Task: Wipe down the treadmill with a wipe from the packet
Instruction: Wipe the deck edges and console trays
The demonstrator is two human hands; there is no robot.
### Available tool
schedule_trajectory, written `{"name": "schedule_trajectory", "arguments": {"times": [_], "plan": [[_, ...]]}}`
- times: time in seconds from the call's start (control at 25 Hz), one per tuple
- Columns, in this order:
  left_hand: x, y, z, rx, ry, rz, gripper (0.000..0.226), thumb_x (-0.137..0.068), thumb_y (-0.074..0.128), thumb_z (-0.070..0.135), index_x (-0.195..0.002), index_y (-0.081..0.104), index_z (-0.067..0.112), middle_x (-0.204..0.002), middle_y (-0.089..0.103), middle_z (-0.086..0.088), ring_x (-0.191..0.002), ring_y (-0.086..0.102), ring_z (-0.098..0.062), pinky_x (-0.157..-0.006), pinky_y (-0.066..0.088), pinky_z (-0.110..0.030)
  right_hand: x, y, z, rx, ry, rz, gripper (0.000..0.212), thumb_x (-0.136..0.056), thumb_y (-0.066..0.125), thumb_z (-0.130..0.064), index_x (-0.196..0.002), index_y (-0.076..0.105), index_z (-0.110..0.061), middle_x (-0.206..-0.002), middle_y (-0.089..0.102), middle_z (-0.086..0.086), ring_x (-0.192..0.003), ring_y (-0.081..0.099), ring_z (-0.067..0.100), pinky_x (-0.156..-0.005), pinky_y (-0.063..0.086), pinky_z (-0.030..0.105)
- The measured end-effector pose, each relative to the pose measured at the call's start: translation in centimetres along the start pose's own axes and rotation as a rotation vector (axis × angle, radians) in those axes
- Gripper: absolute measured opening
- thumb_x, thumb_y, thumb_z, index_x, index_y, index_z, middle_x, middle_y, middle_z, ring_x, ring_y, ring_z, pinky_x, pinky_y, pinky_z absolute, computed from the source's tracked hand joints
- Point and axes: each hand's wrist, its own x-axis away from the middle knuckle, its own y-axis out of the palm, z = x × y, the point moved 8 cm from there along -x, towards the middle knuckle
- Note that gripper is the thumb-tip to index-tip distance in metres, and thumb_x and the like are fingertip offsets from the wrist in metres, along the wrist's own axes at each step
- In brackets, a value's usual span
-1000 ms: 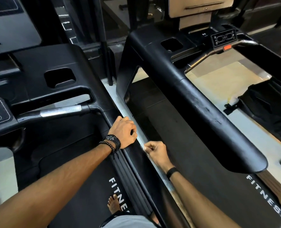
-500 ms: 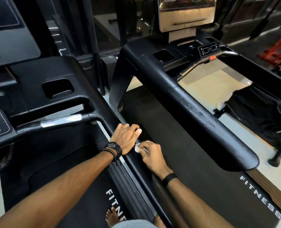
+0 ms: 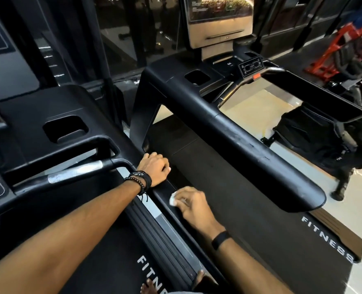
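I stand on the black treadmill at the left. Its right handrail runs down between my arms. My left hand rests on top of that rail with curled fingers over its far edge. My right hand lies lower on the same rail and pinches a small crumpled white wipe, pressing it against the rail's surface. Only a bit of the wipe shows beside my fingers. No packet is in view.
A second black treadmill stands to the right, its long handrail and belt marked FITNESS. Its screen rises at the top. A dark bag lies on the pale floor beyond. Red equipment stands far right.
My right hand has slid back down the rail toward me with the wipe, away from my left hand. My left hand stays on the rail.
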Motion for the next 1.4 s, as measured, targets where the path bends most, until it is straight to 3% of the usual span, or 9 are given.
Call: {"name": "schedule_trajectory", "arguments": {"times": [0.12, 0.36, 0.6, 0.72, 0.8, 0.96, 1.12, 1.24, 1.4], "plan": [[-0.9, 0.5, -0.5, -0.183, 0.051, -0.090, 0.033, -0.098, 0.046, 0.043, -0.098, 0.073, 0.025, -0.110, 0.069, 0.006, -0.112, 0.054, -0.018, -0.100, 0.033, -0.038, 3.3, 0.9, -1.0, 0.036, -0.100, -0.067, 0.008, -0.091, 0.068, -0.006, -0.091, 0.076, -0.008, -0.101, 0.068, 0.003, -0.099, 0.059, 0.011, -0.086, 0.045, 0.018], [-0.6, 0.8, 0.0, -0.218, 0.062, -0.076, 0.034, -0.098, 0.044, 0.044, -0.088, 0.071, 0.025, -0.099, 0.071, 0.007, -0.103, 0.054, -0.015, -0.096, 0.032, -0.037, -0.8, -1.3, 4.2, -0.076, 0.114, 0.051, 0.015, -0.087, 0.071, 0.000, -0.085, 0.078, -0.013, -0.089, 0.062, -0.008, -0.082, 0.060, 0.001, -0.071, 0.042, 0.015], [-0.7, 1.1, -0.7, -0.229, 0.028, -0.094, 0.037, -0.097, 0.041, 0.041, -0.091, 0.073, 0.025, -0.098, 0.070, 0.007, -0.104, 0.054, -0.016, -0.094, 0.030, -0.035, 0.8, -0.1, 0.6, -0.181, -0.150, -0.102, 0.006, -0.094, 0.070, -0.020, -0.093, 0.075, -0.024, -0.098, 0.065, -0.010, -0.097, 0.062, 0.005, -0.085, 0.048, 0.023], [-0.9, 0.7, -0.7, -0.210, 0.014, -0.085, 0.035, -0.096, 0.043, 0.043, -0.090, 0.073, 0.026, -0.098, 0.070, 0.008, -0.103, 0.054, -0.016, -0.096, 0.032, -0.037, -0.2, -1.5, 5.2, -0.218, -0.001, -0.041, 0.007, -0.090, 0.074, -0.021, -0.083, 0.075, -0.023, -0.085, 0.063, -0.013, -0.079, 0.061, 0.003, -0.074, 0.045, 0.020], [-0.9, 1.0, -0.7, -0.219, 0.004, -0.116, 0.036, -0.095, 0.044, 0.045, -0.088, 0.073, 0.026, -0.097, 0.070, 0.007, -0.103, 0.055, -0.016, -0.095, 0.033, -0.038, -2.8, -0.7, 6.7, -0.204, 0.106, 0.007, 0.010, -0.086, 0.073, -0.018, -0.077, 0.073, -0.020, -0.077, 0.059, -0.008, -0.068, 0.055, 0.008, -0.069, 0.041, 0.024], [-0.6, 0.8, -0.3, -0.201, 0.014, -0.127, 0.039, -0.096, 0.042, 0.046, -0.087, 0.073, 0.025, -0.096, 0.070, 0.007, -0.103, 0.054, -0.017, -0.095, 0.032, -0.038, -4.0, 1.5, 2.3, -0.202, -0.003, -0.031, 0.008, -0.087, 0.073, -0.006, -0.086, 0.074, -0.014, -0.086, 0.062, -0.009, -0.075, 0.055, 0.000, -0.073, 0.038, 0.012], [-0.5, 1.0, 0.1, -0.166, 0.038, -0.134, 0.045, -0.101, 0.034, 0.041, -0.090, 0.073, 0.021, -0.096, 0.068, 0.004, -0.100, 0.053, -0.018, -0.094, 0.031, -0.038, -0.2, -0.2, 5.4, -0.267, 0.109, 0.027, 0.004, -0.087, 0.074, -0.022, -0.085, 0.074, -0.025, -0.088, 0.068, -0.008, -0.075, 0.061, 0.009, -0.069, 0.045, 0.027], [-0.4, 0.8, 0.2, -0.147, 0.071, -0.143, 0.049, -0.103, 0.029, 0.038, -0.092, 0.073, 0.020, -0.096, 0.068, 0.002, -0.102, 0.053, -0.019, -0.096, 0.031, -0.039, -1.7, -0.4, 7.3, -0.152, 0.259, 0.093, 0.012, -0.088, 0.073, -0.026, -0.077, 0.068, -0.027, -0.078, 0.064, -0.010, -0.068, 0.056, 0.005, -0.066, 0.039, 0.026], [-0.2, 0.5, 0.9, -0.167, 0.157, -0.141, 0.047, -0.102, 0.029, 0.037, -0.093, 0.072, 0.020, -0.098, 0.067, 0.002, -0.104, 0.053, -0.019, -0.096, 0.032, -0.040, -3.0, 0.9, 1.6, -0.171, 0.192, 0.108, 0.011, -0.086, 0.074, -0.027, -0.081, 0.074, -0.017, -0.085, 0.067, -0.013, -0.084, 0.062, 0.010, -0.076, 0.046, 0.025]]}}
